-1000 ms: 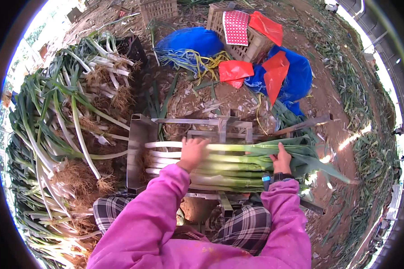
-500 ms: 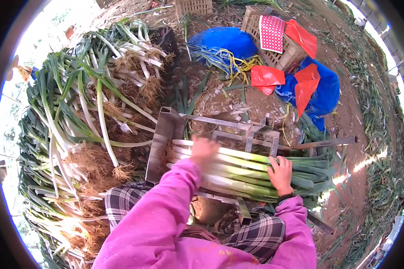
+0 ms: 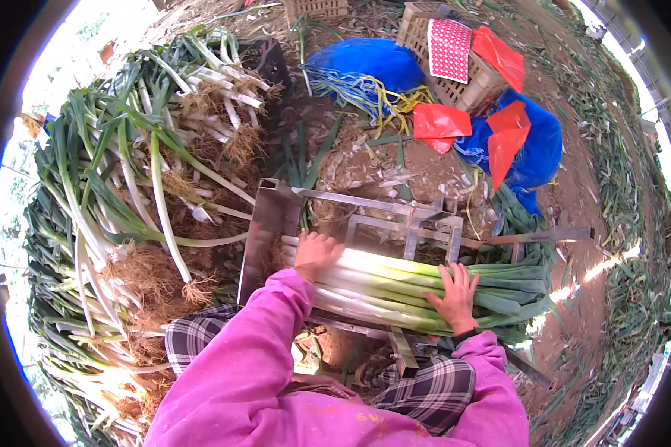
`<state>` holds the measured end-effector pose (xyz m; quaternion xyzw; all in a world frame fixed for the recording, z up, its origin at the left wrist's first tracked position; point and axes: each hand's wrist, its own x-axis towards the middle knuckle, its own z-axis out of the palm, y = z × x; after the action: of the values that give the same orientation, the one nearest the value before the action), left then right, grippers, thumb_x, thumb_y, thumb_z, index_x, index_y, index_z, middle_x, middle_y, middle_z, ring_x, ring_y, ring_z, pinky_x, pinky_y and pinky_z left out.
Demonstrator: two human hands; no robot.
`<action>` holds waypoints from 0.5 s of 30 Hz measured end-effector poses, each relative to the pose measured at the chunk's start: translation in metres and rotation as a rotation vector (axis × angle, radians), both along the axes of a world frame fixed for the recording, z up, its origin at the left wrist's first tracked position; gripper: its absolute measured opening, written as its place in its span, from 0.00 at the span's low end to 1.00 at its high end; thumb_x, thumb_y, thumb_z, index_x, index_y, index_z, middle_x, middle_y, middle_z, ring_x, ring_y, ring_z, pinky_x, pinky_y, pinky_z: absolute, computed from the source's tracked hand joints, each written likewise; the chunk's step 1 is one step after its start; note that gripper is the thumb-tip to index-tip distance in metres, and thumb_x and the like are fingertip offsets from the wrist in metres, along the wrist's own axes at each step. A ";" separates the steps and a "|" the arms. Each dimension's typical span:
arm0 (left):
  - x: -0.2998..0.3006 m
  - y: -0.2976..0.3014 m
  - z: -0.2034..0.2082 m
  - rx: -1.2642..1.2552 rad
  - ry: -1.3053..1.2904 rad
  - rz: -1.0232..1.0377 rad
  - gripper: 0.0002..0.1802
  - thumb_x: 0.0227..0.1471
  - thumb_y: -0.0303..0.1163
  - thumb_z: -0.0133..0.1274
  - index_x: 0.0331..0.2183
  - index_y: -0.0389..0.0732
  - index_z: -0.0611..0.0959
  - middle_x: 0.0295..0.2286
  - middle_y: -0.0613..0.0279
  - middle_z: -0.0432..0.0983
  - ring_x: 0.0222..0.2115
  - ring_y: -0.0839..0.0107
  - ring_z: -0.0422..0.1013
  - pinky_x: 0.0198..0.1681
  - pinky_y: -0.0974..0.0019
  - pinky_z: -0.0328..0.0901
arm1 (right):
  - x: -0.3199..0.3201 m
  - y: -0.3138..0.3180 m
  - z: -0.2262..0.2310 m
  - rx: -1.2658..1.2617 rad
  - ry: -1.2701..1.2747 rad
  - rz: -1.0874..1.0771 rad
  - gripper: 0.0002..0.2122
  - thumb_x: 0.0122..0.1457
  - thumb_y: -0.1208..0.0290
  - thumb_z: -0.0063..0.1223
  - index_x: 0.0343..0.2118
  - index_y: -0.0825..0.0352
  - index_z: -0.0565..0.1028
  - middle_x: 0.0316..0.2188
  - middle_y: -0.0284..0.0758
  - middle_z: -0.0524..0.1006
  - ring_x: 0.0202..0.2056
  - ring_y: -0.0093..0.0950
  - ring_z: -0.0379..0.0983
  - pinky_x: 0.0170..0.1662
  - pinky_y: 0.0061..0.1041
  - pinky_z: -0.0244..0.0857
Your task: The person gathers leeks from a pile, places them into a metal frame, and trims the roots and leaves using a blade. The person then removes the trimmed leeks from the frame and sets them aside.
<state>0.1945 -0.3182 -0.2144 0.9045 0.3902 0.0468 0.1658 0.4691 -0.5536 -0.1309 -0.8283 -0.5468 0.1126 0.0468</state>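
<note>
A row of leeks [image 3: 384,287] lies across a metal frame [image 3: 267,223] in front of me, white ends at the left and green leaves at the right. My left hand [image 3: 318,253] rests on the white stems near the root end, its fingers slightly blurred but apart. On the green part, my right hand [image 3: 455,296] lies with spread fingers against the leeks. Both hands press on the row from above rather than wrapping round it. The roots sit near the upright metal end plate, partly hidden by my left hand.
A big heap of leeks with roots [image 3: 142,276] fills the left side. Beyond the frame lie blue sacks [image 3: 373,63] with yellow and blue ties, red plastic bags [image 3: 441,123] and a tan crate [image 3: 417,37]. Leaf scraps cover the ground at right.
My left hand has moved left and slightly down along the white stems. My right hand has shifted slightly left and down, its fingers spreading over the leeks.
</note>
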 end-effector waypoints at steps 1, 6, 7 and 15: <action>-0.003 0.000 0.008 -0.011 0.030 -0.003 0.18 0.52 0.47 0.46 0.26 0.45 0.83 0.29 0.59 0.78 0.39 0.58 0.70 0.49 0.49 0.58 | -0.002 -0.001 -0.004 0.022 -0.024 0.023 0.34 0.44 0.51 0.62 0.56 0.57 0.67 0.56 0.40 0.62 0.61 0.41 0.52 0.61 0.58 0.36; 0.024 -0.002 0.013 -0.305 0.120 -0.038 0.23 0.56 0.49 0.40 0.34 0.43 0.82 0.35 0.50 0.75 0.41 0.53 0.69 0.47 0.50 0.61 | 0.010 -0.020 -0.003 -0.026 -0.054 0.039 0.34 0.42 0.51 0.63 0.56 0.52 0.68 0.55 0.41 0.61 0.60 0.43 0.51 0.60 0.61 0.35; 0.019 0.003 0.013 -0.277 0.169 -0.070 0.24 0.57 0.51 0.38 0.37 0.44 0.81 0.36 0.52 0.75 0.41 0.55 0.69 0.49 0.47 0.59 | 0.009 -0.017 -0.002 -0.013 -0.023 0.079 0.35 0.41 0.50 0.63 0.55 0.53 0.68 0.55 0.43 0.61 0.60 0.45 0.50 0.61 0.62 0.34; 0.000 0.179 0.186 0.298 -0.604 0.348 0.04 0.45 0.28 0.54 0.28 0.42 0.80 0.27 0.55 0.75 0.31 0.55 0.73 0.36 0.57 0.68 | 0.010 -0.019 -0.012 -0.005 -0.012 0.100 0.37 0.37 0.49 0.65 0.54 0.57 0.69 0.55 0.45 0.60 0.61 0.48 0.49 0.61 0.62 0.32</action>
<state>0.1940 -0.1388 -0.0280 0.7843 0.4604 0.3951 0.1295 0.4796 -0.5729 -0.1430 -0.8005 -0.5877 0.1114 0.0359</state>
